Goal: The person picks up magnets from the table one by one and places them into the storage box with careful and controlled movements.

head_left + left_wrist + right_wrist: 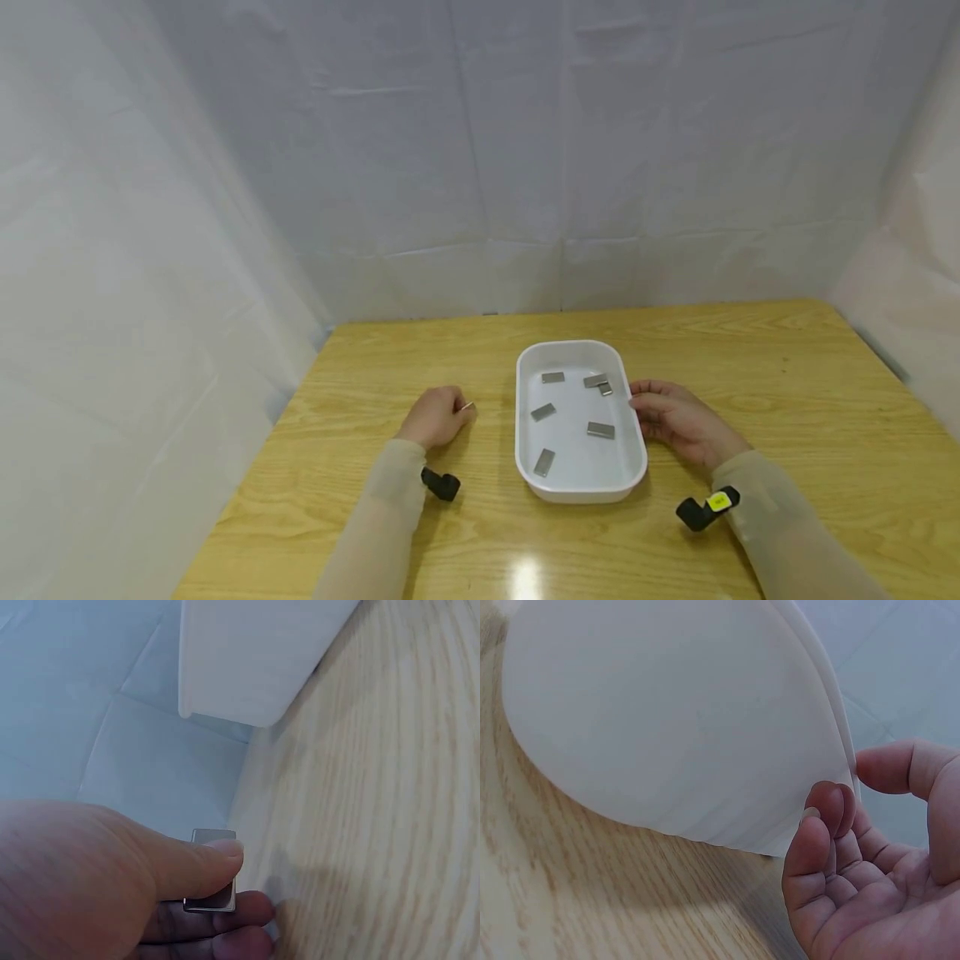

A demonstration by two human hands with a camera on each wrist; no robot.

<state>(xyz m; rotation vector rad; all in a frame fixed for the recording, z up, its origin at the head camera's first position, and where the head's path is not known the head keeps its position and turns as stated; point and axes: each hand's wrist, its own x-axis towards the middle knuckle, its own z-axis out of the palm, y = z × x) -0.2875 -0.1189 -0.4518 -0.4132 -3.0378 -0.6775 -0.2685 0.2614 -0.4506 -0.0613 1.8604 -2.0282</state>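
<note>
My left hand [437, 417] is low over the table, to the left of a white tray [581, 492]. Thumb and fingers pinch a small silver metal block [214, 903], which stands upright in the left wrist view. At the tray's right side is my right hand [686, 425], fingers loosely bent and touching the outer wall near the rim. In the right wrist view its fingertips [826, 802] lie against that white wall. Inside the tray lie several similar flat metal blocks [601, 430], two of them overlapping [596, 381] near the upper right.
The tray stands on a wood-grain table [375, 367]. White sheeting [525, 167] hangs behind the table and at both sides. A small black camera [441, 483] is worn on the left wrist, another camera [701, 511] on the right.
</note>
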